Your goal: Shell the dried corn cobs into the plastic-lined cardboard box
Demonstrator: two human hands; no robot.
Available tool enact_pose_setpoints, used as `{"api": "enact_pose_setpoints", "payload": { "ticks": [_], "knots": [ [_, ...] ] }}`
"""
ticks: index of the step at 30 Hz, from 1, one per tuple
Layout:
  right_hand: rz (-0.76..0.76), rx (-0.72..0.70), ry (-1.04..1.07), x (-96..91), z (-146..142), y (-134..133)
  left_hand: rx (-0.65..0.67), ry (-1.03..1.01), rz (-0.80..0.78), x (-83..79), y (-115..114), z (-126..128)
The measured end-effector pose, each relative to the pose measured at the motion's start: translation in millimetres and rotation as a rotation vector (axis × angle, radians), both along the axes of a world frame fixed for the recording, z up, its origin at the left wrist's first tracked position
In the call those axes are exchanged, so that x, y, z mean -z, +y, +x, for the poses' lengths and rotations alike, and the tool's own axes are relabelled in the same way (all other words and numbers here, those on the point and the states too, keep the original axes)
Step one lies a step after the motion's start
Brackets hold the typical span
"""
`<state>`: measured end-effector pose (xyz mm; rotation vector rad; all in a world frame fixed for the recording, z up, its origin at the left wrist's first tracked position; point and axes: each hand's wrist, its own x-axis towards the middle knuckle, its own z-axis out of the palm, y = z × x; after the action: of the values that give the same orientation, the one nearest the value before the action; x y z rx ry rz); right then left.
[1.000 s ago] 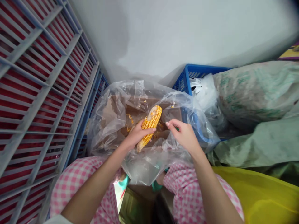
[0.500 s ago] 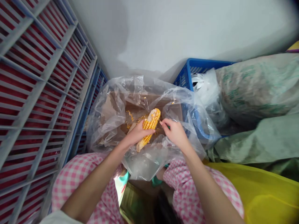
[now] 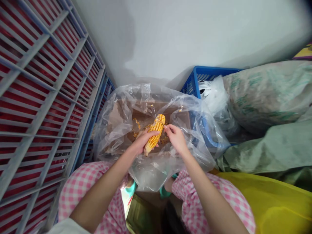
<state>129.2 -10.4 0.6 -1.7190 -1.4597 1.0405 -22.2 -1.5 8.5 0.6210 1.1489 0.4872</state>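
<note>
My left hand [image 3: 143, 139] is wrapped round an ear of corn [image 3: 155, 134], which slants with its upper end to the right. Yellow kernels cover most of it, and a paler bare patch shows near the upper left side. Close against the ear's upper right edge is my right hand [image 3: 175, 136], its fingers pinched on a thin dark pick-like tool [image 3: 163, 123]. The tool's tip meets the kernels; the fingers hide the rest of it. Below the ear, loose kernels [image 3: 136, 123] lie in a cardboard box [image 3: 141, 105] lined with a clear plastic bag [image 3: 107, 130].
Stacked plastic crates [image 3: 56, 87] rise along the left side. To the right stands a blue basket [image 3: 195, 81] with a white plastic bag [image 3: 214, 94] and a full sack [image 3: 265, 87]. Yellow material [image 3: 275, 201] lies at the lower right. A white wall [image 3: 165, 39] closes the back.
The ear has been turned in my left hand, so rows of kernels now face up. My right hand has moved left, bringing the tool's tip to the ear.
</note>
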Motion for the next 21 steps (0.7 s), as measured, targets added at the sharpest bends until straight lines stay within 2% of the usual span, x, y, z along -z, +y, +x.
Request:
{"api": "enact_pose_setpoints", "payload": {
  "ticks": [5,10,15,18,21],
  "knots": [
    [0.052,-0.150,-0.332,-24.0,16.7,5.4,-0.035,0.058,0.115,-6.3,5.8,-0.1],
    [0.035,-0.296,-0.471,-31.7,23.6,7.9,0.041,0.082,0.171,-7.7,7.2,-2.1],
    [0.017,-0.465,-0.421,-29.1,34.4,4.8,0.235,0.050,0.145,-8.8,3.2,-4.1],
    [-0.012,-0.469,-0.339,-17.5,34.8,1.5,0.223,0.042,0.087,-6.3,-1.2,-3.8],
    [-0.001,-0.393,-0.232,-5.9,27.7,-0.5,0.165,0.044,0.071,-4.4,-3.0,-3.6]
  ]
}}
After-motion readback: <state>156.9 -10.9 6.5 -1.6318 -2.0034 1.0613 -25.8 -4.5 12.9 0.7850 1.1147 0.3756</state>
